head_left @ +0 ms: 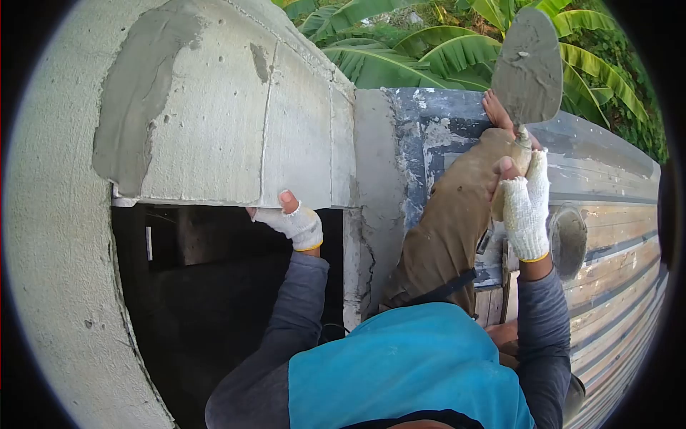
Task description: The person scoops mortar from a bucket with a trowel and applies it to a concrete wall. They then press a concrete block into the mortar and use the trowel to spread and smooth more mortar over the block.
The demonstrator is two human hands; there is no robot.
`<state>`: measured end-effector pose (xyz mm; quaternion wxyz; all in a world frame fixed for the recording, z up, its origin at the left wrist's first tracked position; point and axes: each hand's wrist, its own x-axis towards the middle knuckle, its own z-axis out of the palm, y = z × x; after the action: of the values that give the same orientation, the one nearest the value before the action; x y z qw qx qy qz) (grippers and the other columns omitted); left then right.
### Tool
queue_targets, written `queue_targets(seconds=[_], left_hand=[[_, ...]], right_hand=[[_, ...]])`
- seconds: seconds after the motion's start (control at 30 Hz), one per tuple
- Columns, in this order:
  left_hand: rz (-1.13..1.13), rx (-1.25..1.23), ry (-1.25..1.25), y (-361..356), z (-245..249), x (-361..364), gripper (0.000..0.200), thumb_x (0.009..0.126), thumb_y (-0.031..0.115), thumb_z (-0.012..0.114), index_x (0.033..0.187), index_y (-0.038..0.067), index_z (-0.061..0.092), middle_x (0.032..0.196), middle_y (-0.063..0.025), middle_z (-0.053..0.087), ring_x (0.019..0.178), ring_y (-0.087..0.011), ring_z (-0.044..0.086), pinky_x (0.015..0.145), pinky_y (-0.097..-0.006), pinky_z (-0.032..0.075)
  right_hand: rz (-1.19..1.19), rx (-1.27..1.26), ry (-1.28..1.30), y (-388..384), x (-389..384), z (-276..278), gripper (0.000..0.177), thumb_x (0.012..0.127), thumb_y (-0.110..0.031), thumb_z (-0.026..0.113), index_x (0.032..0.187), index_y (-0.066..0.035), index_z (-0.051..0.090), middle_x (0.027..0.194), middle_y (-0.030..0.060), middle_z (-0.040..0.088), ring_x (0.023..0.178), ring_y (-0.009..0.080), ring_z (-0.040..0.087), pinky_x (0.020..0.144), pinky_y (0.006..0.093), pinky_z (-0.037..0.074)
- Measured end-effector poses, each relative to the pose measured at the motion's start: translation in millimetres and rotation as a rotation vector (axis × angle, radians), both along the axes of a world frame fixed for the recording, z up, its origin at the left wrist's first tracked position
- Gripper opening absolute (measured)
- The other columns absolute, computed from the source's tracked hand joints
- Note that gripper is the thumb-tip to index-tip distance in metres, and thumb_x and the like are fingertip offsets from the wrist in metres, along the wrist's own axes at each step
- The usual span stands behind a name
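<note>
My right hand (525,204), in a white knit glove with bare fingertips, is closed around the handle of a trowel (529,68). The trowel points away from me, its rounded blade coated with grey mortar. At the lower edge of the concrete block wall (221,114), my left hand (289,223) wears the same kind of glove. Its thumb presses on the wall's face, and the other fingers go under the edge, partly hidden. A band of darker fresh mortar (139,100) runs down the wall on the left, and a small mortar patch (259,62) shows higher up.
Below the wall edge is a dark opening (221,300). A cracked cement column (376,157) borders it on the right. My leg (443,222) stretches over a weathered roof edge. A round, grey-smeared container (569,239) sits by corrugated roofing (614,250). Banana leaves (400,64) are beyond.
</note>
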<state>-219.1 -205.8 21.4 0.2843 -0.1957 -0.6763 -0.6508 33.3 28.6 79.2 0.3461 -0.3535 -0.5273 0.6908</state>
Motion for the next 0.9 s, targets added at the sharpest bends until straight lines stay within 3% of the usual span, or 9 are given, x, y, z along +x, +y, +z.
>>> queue_targets(seconds=[0.03, 0.07, 0.1, 0.17, 0.27, 0.5, 0.57, 0.77, 0.9], left_hand=[[0.016, 0.015, 0.000, 0.2, -1.1, -0.5, 0.101, 0.083, 0.058, 0.070, 0.147, -0.005, 0.023, 0.138, -0.0214, 0.038, 0.124, -0.0290, 0.043, 0.106, -0.0420, 0.036], [0.004, 0.029, 0.009, -0.2, -3.8, -1.9, 0.102, 0.082, 0.058, 0.071, 0.146, -0.005, 0.022, 0.137, -0.0206, 0.038, 0.124, -0.0288, 0.043, 0.106, -0.0424, 0.036], [-0.010, 0.042, 0.015, -1.0, -6.8, -3.2, 0.103, 0.081, 0.058, 0.072, 0.146, -0.004, 0.022, 0.136, -0.0198, 0.039, 0.123, -0.0287, 0.043, 0.106, -0.0427, 0.036], [-0.017, 0.051, -0.016, -2.0, -6.9, -3.0, 0.106, 0.080, 0.059, 0.071, 0.147, -0.004, 0.019, 0.136, -0.0196, 0.037, 0.124, -0.0293, 0.042, 0.106, -0.0440, 0.035], [-0.053, 0.030, 0.025, -3.0, -5.1, -6.6, 0.099, 0.078, 0.048, 0.071, 0.145, -0.002, 0.019, 0.126, -0.0166, 0.034, 0.119, -0.0281, 0.039, 0.104, -0.0454, 0.034], [-0.036, 0.059, 0.045, -6.5, -18.0, -8.0, 0.100, 0.078, 0.049, 0.071, 0.145, -0.003, 0.016, 0.127, -0.0174, 0.032, 0.120, -0.0285, 0.038, 0.105, -0.0463, 0.034], [-0.026, 0.009, 0.023, -11.1, -28.4, -13.0, 0.101, 0.079, 0.049, 0.070, 0.146, -0.003, 0.014, 0.130, -0.0184, 0.030, 0.121, -0.0298, 0.037, 0.106, -0.0477, 0.033], [-0.027, 0.002, 0.017, -8.9, -23.8, -11.5, 0.105, 0.081, 0.056, 0.070, 0.146, -0.003, 0.013, 0.130, -0.0198, 0.029, 0.125, -0.0307, 0.034, 0.106, -0.0481, 0.032], [-0.038, -0.015, 0.044, -12.2, -23.3, -12.3, 0.106, 0.081, 0.055, 0.070, 0.147, -0.003, 0.011, 0.133, -0.0206, 0.029, 0.127, -0.0309, 0.034, 0.107, -0.0489, 0.031]], right_hand=[[0.081, -0.057, -0.042, -20.2, -29.1, -6.2, 0.046, 0.095, -0.021, 0.065, 0.135, -0.008, 0.045, 0.091, 0.0033, 0.059, 0.065, 0.0119, 0.059, 0.060, 0.0280, 0.052], [0.127, 0.258, -0.145, -36.7, -60.8, -32.5, 0.045, 0.093, -0.021, 0.066, 0.131, -0.005, 0.047, 0.092, 0.0080, 0.063, 0.074, 0.0189, 0.064, 0.070, 0.0359, 0.054], [0.250, 0.198, -0.208, -54.4, -85.7, -35.6, 0.043, 0.092, -0.022, 0.066, 0.126, -0.003, 0.048, 0.094, 0.0179, 0.067, 0.085, 0.0334, 0.068, 0.078, 0.0434, 0.053], [0.371, 0.375, -0.292, -81.3, -127.9, -67.5, 0.043, 0.091, -0.023, 0.065, 0.125, -0.003, 0.048, 0.096, 0.0257, 0.067, 0.092, 0.0450, 0.066, 0.079, 0.0486, 0.052], [0.436, 0.360, -0.480, -103.9, -167.8, -92.0, 0.041, 0.090, -0.024, 0.064, 0.123, -0.004, 0.049, 0.099, 0.0290, 0.065, 0.096, 0.0508, 0.062, 0.081, 0.0529, 0.050], [0.297, 0.485, -0.382, -110.8, -196.1, -108.8, 0.040, 0.089, -0.022, 0.065, 0.119, -0.002, 0.046, 0.104, 0.0301, 0.063, 0.098, 0.0506, 0.061, 0.083, 0.0536, 0.049], [0.328, 0.209, -0.693, -99.3, -210.8, -120.7, 0.040, 0.090, -0.021, 0.064, 0.118, -0.001, 0.044, 0.103, 0.0311, 0.063, 0.097, 0.0499, 0.062, 0.082, 0.0530, 0.049], [0.064, 0.502, -0.422, -66.0, -193.3, -111.8, 0.036, 0.092, -0.023, 0.063, 0.114, 0.000, 0.046, 0.097, 0.0288, 0.064, 0.093, 0.0483, 0.064, 0.080, 0.0515, 0.049], [0.092, -0.011, -0.336, -7.5, -154.4, -49.6, 0.036, 0.093, -0.028, 0.067, 0.112, -0.003, 0.049, 0.084, 0.0133, 0.061, 0.061, 0.0203, 0.064, 0.050, 0.0348, 0.053]])
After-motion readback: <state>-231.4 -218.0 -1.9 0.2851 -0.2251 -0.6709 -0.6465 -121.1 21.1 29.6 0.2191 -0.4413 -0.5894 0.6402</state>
